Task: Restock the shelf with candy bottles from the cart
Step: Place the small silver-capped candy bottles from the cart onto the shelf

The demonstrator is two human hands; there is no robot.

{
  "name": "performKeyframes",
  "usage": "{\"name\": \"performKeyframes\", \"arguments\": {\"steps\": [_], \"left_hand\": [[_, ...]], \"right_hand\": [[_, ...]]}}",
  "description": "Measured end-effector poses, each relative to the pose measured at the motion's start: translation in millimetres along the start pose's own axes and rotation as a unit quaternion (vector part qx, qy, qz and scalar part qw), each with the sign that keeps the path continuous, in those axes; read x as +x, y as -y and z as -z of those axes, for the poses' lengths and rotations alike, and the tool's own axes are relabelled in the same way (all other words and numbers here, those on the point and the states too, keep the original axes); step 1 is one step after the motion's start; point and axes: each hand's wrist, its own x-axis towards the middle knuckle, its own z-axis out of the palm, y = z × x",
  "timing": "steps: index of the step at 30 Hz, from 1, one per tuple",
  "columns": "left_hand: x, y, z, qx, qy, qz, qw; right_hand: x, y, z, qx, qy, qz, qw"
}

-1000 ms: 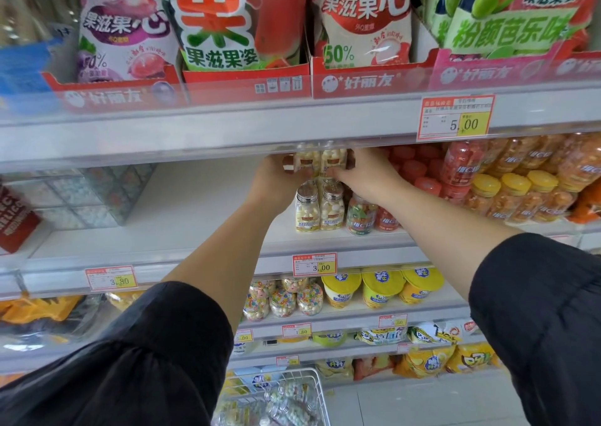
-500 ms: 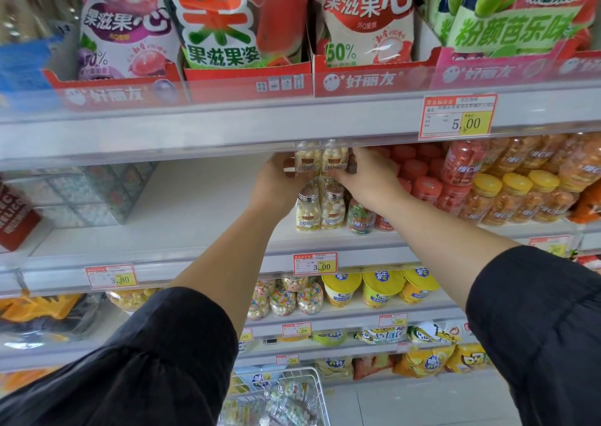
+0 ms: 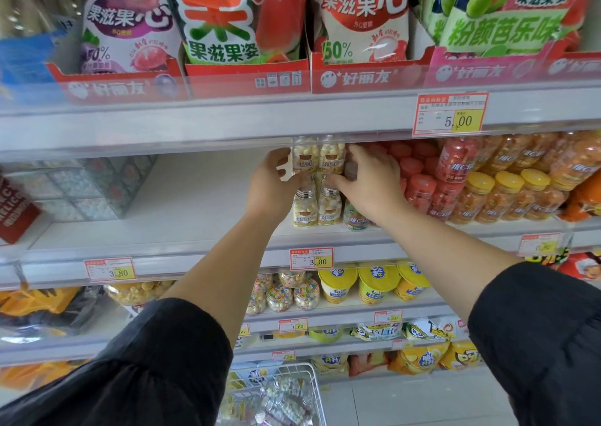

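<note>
Both hands, left hand (image 3: pixel 271 183) and right hand (image 3: pixel 370 183), are gripping two candy bottles (image 3: pixel 318 159) between them, stacking them right above the silver-capped bottles (image 3: pixel 317 206) on the shelf (image 3: pixel 182 211). Fingers are curling snug around the pair's sides. Cart (image 3: pixel 283 396) is sitting way below that shelf.

Two bottles (image 3: pixel 318 158) sit stacked on two lower bottles (image 3: pixel 317 206) that stand side by side on the shelf (image 3: pixel 182 224). The left hand (image 3: pixel 271 185) is against the left side of the upper pair, the right hand (image 3: pixel 370 182) against the right side. To the right of the stack, behind the right hand, stand rows of jars (image 3: pixel 494 195). To the left the shelf is bare as far as a box (image 3: pixel 87 185) near its back. Bags (image 3: pixel 361 16) stand in trays on the shelf above. A price tag (image 3: pixel 311 258) hangs on the shelf edge below the stack. The cart (image 3: pixel 286 396) is at the bottom, between the arms, with bottles in it.
</note>
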Motion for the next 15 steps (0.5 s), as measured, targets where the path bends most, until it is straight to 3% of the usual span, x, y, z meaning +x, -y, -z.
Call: {"name": "performKeyframes", "arguments": {"steps": [4,7,10,15], "left_hand": [[-55.6,4.8,15.2,0.006,-0.047,-0.062,0.997],[-108.0,29.3,36.6,0.005,-0.037,-0.064,0.997],[-149.8,70.9,64.6,0.021,-0.026,-0.002,0.999],[-210.9,162.1,100.4,0.070,-0.031,0.123,0.989]], "right_hand": [[-65.5,7.4,5.3,0.056,-0.081,0.083,0.992],[-126.4,14.2,0.1,0.108,-0.071,0.181,0.975],[-169.8,20.5,-26.8,0.166,0.025,0.208,0.964],[-226.2,28.1,-102.6,0.190,0.281,0.136,0.931]]}}
